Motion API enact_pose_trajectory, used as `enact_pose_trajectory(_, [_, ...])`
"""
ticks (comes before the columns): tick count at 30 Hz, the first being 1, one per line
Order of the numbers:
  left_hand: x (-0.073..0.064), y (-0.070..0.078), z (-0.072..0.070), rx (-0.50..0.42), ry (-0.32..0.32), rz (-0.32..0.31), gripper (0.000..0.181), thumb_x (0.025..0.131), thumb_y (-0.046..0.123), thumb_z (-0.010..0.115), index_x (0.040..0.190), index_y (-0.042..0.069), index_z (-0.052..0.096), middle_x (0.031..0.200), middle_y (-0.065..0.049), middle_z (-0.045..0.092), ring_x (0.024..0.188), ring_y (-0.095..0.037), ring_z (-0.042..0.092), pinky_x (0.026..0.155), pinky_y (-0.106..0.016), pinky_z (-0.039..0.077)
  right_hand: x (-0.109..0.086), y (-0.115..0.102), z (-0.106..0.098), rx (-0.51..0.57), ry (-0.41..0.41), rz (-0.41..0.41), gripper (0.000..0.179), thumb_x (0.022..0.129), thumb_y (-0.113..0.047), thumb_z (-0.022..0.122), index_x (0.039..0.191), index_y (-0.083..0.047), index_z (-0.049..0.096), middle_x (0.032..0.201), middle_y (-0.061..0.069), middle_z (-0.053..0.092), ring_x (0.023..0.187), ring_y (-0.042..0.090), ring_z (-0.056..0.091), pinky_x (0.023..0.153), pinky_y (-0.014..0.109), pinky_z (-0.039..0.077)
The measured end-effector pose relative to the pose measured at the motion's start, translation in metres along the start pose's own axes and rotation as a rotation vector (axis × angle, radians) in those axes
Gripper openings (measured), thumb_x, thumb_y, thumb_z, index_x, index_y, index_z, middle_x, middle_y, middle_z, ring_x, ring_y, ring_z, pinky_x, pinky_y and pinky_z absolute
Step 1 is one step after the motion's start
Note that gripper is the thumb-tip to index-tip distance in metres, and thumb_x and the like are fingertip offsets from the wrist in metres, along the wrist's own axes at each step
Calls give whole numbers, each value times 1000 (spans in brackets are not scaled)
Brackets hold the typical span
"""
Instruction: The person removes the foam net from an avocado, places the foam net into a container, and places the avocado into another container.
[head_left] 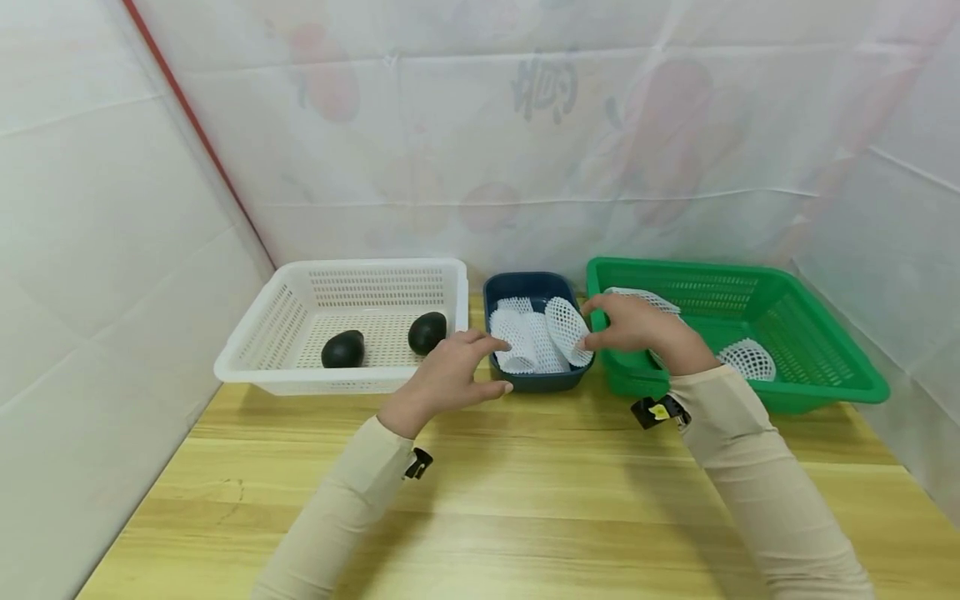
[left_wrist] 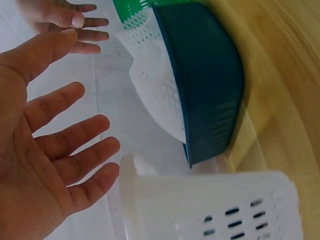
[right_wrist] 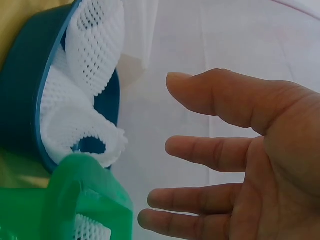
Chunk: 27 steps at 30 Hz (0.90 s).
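Both hands hover near a small dark blue bin that holds several white foam net sleeves. My left hand is at the bin's left side, close to the white basket's corner; in the left wrist view its fingers are spread with nothing in them. My right hand is above the green basket's left rim, thumb toward the bin. The right wrist view shows that hand's fingers extended and holding nothing. One foam sleeve leans up over the bin's rim.
A white basket on the left holds two dark avocados. The green basket on the right contains items in foam netting. All stand on a wooden table, with white sheeting behind and at both sides.
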<state>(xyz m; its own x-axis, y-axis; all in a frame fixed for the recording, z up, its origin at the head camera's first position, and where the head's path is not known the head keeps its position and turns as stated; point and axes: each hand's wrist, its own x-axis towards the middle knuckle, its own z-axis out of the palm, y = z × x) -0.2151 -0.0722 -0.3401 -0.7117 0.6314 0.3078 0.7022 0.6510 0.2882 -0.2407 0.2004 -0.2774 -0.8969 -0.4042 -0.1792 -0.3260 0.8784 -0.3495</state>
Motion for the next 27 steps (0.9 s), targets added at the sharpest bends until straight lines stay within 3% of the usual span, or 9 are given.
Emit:
enact_pose_trajectory(4, [2,4,6,-40,-2,14,47,81,36,71,119,10,62,116,-5,58,105,-22,52,89,-35,42,4,6,-2,-17,0,24,55,87,-28,65,130,2,48,135,28,39,117,44,42,86,54,41])
enact_pose_trajectory(12, [4,9,16,-34,11,17,45,80,35,72,117,10,63,110,-3,59,100,-20,53,82,-34,45,18,21,-8,17,-16,89,56,88,-27,64,132,3,45,132,28,42,113,43,45,84,54,42])
enact_pose_trajectory(21, [1,15,20,-90,-8,19,44,81,32,71,118,9,63,110,-4,59,99,-20,53,84,-32,44,28,38,-13,55,-12,115,58,90,-27,61,134,5,42,137,31,33,117,46,39,88,57,37])
enact_pose_trajectory(27, [2,18,23,-66,-12,31,45,80,34,72,118,10,63,112,-4,59,101,-20,53,86,-32,43,33,48,-21,49,22,107,59,90,-28,61,133,7,41,135,31,35,117,47,38,88,58,37])
